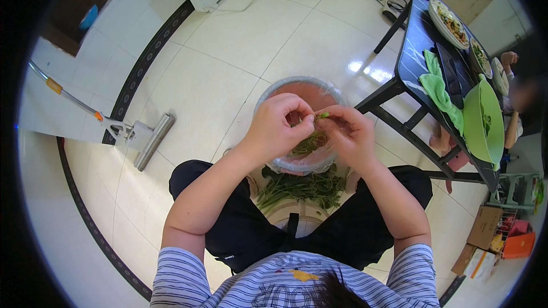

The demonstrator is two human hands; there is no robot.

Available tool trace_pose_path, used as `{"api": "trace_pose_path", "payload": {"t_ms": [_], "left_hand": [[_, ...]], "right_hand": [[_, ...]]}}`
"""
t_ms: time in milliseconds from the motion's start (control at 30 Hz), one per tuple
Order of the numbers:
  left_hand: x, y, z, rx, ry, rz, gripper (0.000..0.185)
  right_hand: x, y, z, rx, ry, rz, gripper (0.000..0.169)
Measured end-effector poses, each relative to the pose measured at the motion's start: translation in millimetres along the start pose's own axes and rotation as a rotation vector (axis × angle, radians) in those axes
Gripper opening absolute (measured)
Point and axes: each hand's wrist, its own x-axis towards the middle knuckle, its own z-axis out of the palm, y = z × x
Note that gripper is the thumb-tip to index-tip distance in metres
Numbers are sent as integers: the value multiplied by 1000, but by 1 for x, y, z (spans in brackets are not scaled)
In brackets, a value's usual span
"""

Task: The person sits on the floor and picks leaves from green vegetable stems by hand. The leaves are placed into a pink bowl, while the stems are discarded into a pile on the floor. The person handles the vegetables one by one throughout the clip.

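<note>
My left hand (pixel 280 124) and my right hand (pixel 349 134) meet above a lined round bin (pixel 274 90), pinching a small piece of green stem (pixel 322 115) between their fingertips. Inside the bin, below the hands, lie thin plant scraps (pixel 309 144) on a clear plastic liner. Between my knees, close to the bin's near side, a heap of leafy green vegetables (pixel 304 186) rests on a pale surface that I cannot identify. My fingers partly hide the stem and the bin's inside.
At right stands a black table (pixel 413 62) with plates of food (pixel 449 23), a green cloth (pixel 441 94) and a light green basin (pixel 481 124). Another person (pixel 513 124) sits beyond it. A squeeze mop (pixel 154 141) stands at left. Cardboard boxes (pixel 483 226) lie at lower right.
</note>
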Motion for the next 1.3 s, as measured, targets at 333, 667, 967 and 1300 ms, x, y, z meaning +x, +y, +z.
{"api": "trace_pose_path", "payload": {"t_ms": [333, 667, 967, 1300], "left_hand": [[-2, -8, -8, -27, 11, -117, 4], [-10, -45, -15, 134, 32, -163, 8], [-12, -78, -23, 685, -68, -279, 13], [2, -63, -2, 482, 82, -83, 10]], "right_hand": [[7, -16, -14, 328, 0, 100, 12], [17, -24, -41, 468, 180, 25, 12], [23, -36, -69, 584, 233, -93, 12], [10, -15, -30, 82, 61, 39, 11]]}}
